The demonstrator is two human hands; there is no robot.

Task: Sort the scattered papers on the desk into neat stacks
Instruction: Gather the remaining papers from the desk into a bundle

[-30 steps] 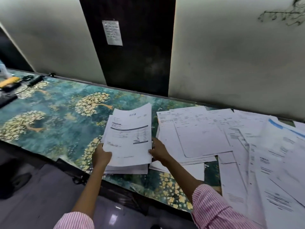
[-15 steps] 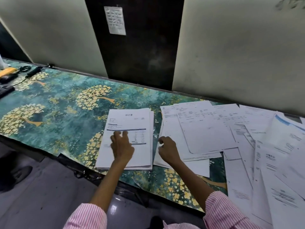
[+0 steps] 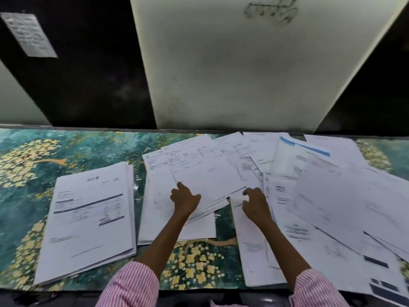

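A neat stack of printed papers point(image 3: 88, 222) lies on the left of the desk point(image 3: 33, 165). Right of it, several loose sheets point(image 3: 199, 171) overlap at angles. More scattered papers point(image 3: 332, 196) cover the right side out to the desk's edge. My left hand point(image 3: 184, 199) rests on the left edge of the tilted middle sheet, index finger stretched forward on the paper. My right hand point(image 3: 256, 206) is at that sheet's lower right corner. Its fingers are curled and pinch the top corner of a lower sheet point(image 3: 250, 235).
The desk has a teal cover with yellow tree patterns, bare at the far left. A wall of dark and pale panels point(image 3: 221, 74) rises right behind the desk. The near desk edge point(image 3: 194, 291) runs just above my striped sleeves.
My left hand has left the neat stack and moved right onto the loose middle sheets. My right hand has shifted right to a sheet corner. The view has swung to the right.
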